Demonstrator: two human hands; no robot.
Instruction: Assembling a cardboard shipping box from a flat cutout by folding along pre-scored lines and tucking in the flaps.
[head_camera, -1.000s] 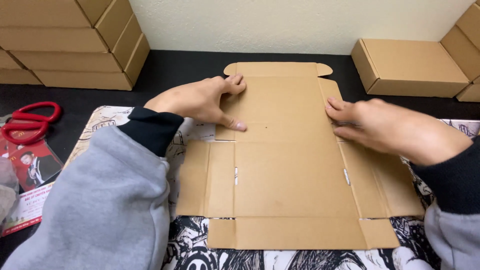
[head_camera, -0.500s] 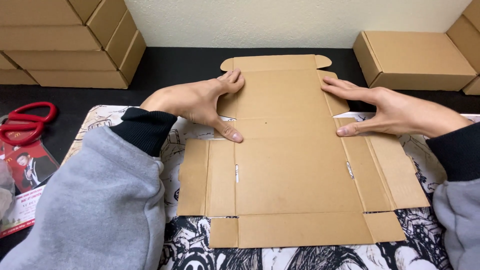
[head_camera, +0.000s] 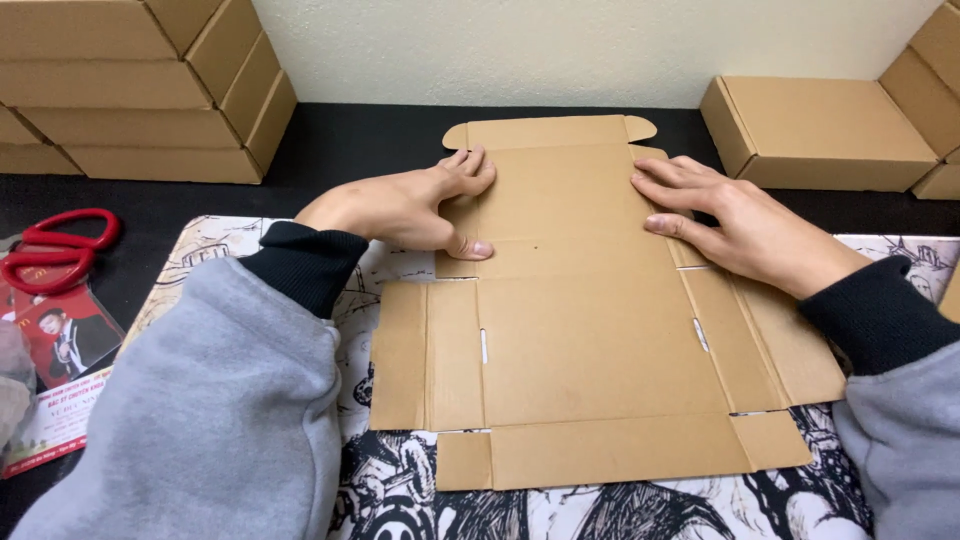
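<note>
A flat, unfolded cardboard box blank (head_camera: 590, 330) is lying on a black-and-white illustrated mat (head_camera: 250, 245), which is covering part of a black tabletop (head_camera: 370, 140). The person's left hand (head_camera: 415, 205) is resting on the blank's upper left edge, fingers held together and pointing toward the far flap, thumb stretched out and pressing flat on the cardboard. The right hand (head_camera: 735, 225) is lying palm down on the blank's upper right edge, fingers slightly spread and pressing along a side crease. Neither hand is gripping anything. Both arms are wearing grey sleeves (head_camera: 215, 410) with black cuffs. To the left of the blank, red-handled scissors (head_camera: 55, 245) are lying on the tabletop, just above a red printed leaflet (head_camera: 55, 385). Beyond the blank to the far left, a stack of folded cardboard boxes (head_camera: 140, 90) is standing against a pale, rough-textured wall (head_camera: 480, 50). Beyond the blank to the far right, an assembled flat cardboard box (head_camera: 820, 130) is sitting near the same wall, with more boxes (head_camera: 940, 60) piled beside it at the edge of view.
</note>
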